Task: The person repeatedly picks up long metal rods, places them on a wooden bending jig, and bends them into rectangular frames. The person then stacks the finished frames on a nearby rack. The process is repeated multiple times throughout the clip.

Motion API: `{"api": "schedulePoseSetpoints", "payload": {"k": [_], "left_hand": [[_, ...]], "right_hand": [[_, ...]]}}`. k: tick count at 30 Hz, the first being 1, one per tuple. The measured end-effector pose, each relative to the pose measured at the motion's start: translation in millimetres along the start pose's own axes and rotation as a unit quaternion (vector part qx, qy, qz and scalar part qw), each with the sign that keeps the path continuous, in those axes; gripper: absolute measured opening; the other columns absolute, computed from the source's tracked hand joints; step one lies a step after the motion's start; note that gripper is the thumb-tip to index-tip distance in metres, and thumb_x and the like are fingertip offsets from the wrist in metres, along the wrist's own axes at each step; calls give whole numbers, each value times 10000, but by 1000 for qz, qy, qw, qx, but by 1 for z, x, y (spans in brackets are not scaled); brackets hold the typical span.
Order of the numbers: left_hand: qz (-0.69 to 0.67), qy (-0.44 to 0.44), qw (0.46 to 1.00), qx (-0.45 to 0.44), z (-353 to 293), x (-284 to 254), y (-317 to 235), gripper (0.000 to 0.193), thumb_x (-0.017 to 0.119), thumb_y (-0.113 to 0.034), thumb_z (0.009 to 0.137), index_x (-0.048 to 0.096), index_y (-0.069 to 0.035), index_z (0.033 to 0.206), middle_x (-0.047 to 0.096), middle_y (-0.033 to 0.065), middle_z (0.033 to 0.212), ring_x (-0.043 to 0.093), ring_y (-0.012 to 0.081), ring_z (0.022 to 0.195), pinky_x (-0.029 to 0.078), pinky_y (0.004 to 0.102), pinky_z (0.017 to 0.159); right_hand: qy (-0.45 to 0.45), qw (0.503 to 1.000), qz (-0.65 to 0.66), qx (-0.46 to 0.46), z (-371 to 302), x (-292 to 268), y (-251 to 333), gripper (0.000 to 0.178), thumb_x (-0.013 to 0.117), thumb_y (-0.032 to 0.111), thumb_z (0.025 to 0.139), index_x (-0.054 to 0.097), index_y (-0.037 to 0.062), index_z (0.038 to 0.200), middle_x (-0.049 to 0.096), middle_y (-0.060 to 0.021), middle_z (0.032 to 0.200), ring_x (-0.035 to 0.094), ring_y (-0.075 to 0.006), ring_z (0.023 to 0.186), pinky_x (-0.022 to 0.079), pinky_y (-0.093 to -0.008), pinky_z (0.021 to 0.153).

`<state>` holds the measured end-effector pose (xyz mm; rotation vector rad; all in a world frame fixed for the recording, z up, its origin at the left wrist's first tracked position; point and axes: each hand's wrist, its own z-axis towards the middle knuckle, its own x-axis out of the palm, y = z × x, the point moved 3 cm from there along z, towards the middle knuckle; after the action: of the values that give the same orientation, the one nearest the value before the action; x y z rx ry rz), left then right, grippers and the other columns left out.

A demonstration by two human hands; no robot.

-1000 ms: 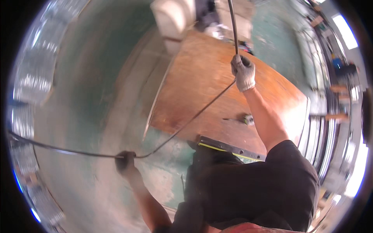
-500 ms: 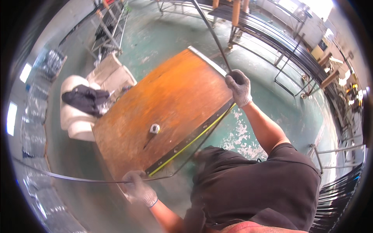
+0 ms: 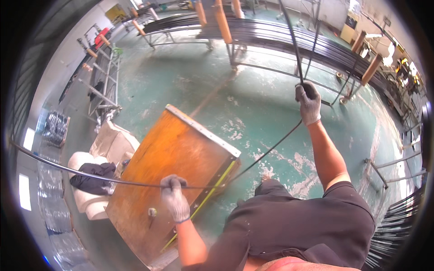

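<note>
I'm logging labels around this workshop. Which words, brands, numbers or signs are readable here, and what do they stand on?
None can be read.
Held black strip: no lettering visible.
Yellow strip along the table's edge: any markings too small and blurred.
Small round tool on top: too small to read.

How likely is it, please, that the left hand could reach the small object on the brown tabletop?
Probably yes: the left hand appears near the small object with nothing visibly between them, though it would likely need to release the dark strip first.
</note>
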<state>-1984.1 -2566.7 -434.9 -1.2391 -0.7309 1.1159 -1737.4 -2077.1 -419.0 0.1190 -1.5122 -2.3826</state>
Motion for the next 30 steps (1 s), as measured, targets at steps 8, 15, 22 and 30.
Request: {"api": "schedulePoseSetpoints", "payload": {"k": [8,15,22,30], "left_hand": [[-47,170,983,-54,123,227,27,131,649,-150,1132,666,-20,1137,687,53,930,652,152,868,565,329,836],[-77,227,970,-49,251,404,64,130,641,-171,1141,630,-41,1152,671,35,860,624,133,769,545,301,754],[-68,220,970,-75,374,571,83,119,705,-164,1103,668,-54,1079,696,25,835,652,128,773,534,291,724],[76,197,978,-2,506,716,143,132,685,-137,1076,699,-24,1009,721,58,889,651,165,821,539,340,789]], "right_hand": [[-127,992,-11,-21,173,-93,28,312,679,311,1123,743,7,1152,629,22,814,553,-72,712,442,-243,638],[-189,976,-110,3,262,-159,-45,301,719,319,1103,749,22,1143,619,43,807,535,-53,701,432,-238,629],[-210,959,-187,-3,357,-186,-148,224,694,271,1125,743,52,1132,698,9,844,627,-77,782,525,-260,736],[-166,914,-354,114,423,-206,-309,281,687,337,1104,765,70,1136,803,-171,950,773,-319,890,586,-418,825]]}}
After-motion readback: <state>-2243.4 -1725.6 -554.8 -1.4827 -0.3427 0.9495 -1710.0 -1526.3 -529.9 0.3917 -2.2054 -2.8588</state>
